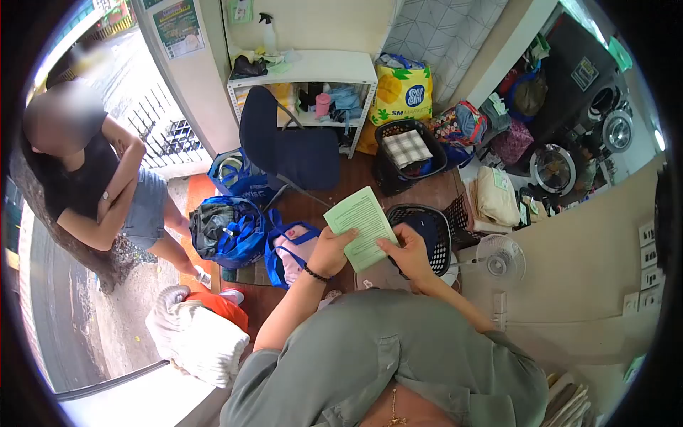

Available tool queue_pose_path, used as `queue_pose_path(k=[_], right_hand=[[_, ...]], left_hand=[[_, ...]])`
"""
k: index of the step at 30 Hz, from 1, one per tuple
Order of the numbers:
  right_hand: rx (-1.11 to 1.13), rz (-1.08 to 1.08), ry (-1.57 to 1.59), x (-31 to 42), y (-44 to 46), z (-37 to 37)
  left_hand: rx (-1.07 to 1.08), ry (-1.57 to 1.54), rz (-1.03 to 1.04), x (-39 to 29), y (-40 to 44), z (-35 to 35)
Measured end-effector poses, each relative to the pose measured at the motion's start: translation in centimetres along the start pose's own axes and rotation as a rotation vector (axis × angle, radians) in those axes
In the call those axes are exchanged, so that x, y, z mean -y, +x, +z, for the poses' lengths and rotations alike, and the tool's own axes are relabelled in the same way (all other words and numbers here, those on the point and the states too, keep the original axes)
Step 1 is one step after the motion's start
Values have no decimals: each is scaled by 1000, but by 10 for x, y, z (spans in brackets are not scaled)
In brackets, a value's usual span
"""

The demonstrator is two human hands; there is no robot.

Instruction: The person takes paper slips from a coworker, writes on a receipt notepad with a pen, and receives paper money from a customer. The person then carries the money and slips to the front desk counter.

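A light green printed paper (361,226) is held up in front of my chest, its rows of small text too fine to read. My left hand (329,253), with a dark beaded bracelet at the wrist, grips its left edge, thumb on top. On the lower right edge, my right hand (408,250) pinches it between thumb and fingers. Below and behind the paper stands a black laundry basket (442,245) with dark cloth inside. A blue bag (302,231) with pink cloth sits on the floor left of my left hand.
A person (85,171) stands with folded arms at the left doorway. Blue bags of clothes (235,242), an office chair (306,160), a white shelf (313,64), another black basket (398,181) and a fan (498,260) surround me. White cloth (199,338) lies lower left.
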State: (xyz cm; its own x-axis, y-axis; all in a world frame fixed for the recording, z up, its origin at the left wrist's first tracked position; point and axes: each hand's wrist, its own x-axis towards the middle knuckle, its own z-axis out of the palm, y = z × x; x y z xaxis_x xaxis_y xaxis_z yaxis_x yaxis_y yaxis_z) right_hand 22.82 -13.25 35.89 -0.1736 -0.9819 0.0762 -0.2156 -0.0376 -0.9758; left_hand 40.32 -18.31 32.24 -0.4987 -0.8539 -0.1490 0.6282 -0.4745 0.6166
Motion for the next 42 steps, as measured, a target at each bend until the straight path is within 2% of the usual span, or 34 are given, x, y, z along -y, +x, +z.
queue_pose_path(k=[1, 4, 7, 10, 13, 14, 16, 17, 18, 21, 22, 25, 26, 27, 29, 32, 35, 38, 41, 42], right_hand=[[-40, -12, 148, -2, 8, 8], [61, 519, 403, 5, 37, 12], [269, 484, 263, -11, 74, 15], [266, 205, -324, -14, 126, 22], [240, -653, -642, -15, 183, 29], [276, -821, -720, -14, 201, 32], [457, -1017, -698, -24, 236, 39], [553, -1117, -672, -33, 255, 42], [693, -1119, -708, -50, 275, 43], [762, -995, -474, -63, 346, 48], [712, -844, -447, -74, 372, 40], [716, 156, 115, -106, 441, 33], [917, 439, 293, -121, 474, 31], [930, 391, 315, -116, 493, 30], [956, 485, 202, -121, 527, 25], [937, 652, 288, -125, 555, 28], [931, 719, 359, -133, 562, 39], [921, 645, 460, -129, 558, 55], [683, 143, 441, -84, 541, 70], [721, 72, 379, -84, 541, 75]], left_hand=[[14, -17, -3, -3, 4, -6], [-51, -141, 33, -14, 17, -13], [-163, -177, 111, -20, 34, -22], [-515, -109, 247, -11, 61, -27], [-659, 78, 304, 1, 96, -40], [-461, -32, 311, 2, 106, -45], [-463, -117, 211, -11, 137, -44], [-515, -195, 227, -18, 158, -43], [-567, -272, 248, -25, 178, -41], [-641, -258, 538, -26, 245, -70], [-719, -354, 567, -38, 268, -66], [-737, -392, 552, -59, 321, -49], [-711, -332, 511, -54, 338, -59], [-759, -252, 468, -61, 352, -54], [-839, -98, 388, -72, 381, -46], [-885, 45, 433, -75, 408, -52], [-1007, 141, 461, -90, 416, -45], [-1070, 210, 522, -99, 411, -51], [-1068, 281, 608, -109, 400, -66], [-1057, 294, 633, -112, 398, -68]])
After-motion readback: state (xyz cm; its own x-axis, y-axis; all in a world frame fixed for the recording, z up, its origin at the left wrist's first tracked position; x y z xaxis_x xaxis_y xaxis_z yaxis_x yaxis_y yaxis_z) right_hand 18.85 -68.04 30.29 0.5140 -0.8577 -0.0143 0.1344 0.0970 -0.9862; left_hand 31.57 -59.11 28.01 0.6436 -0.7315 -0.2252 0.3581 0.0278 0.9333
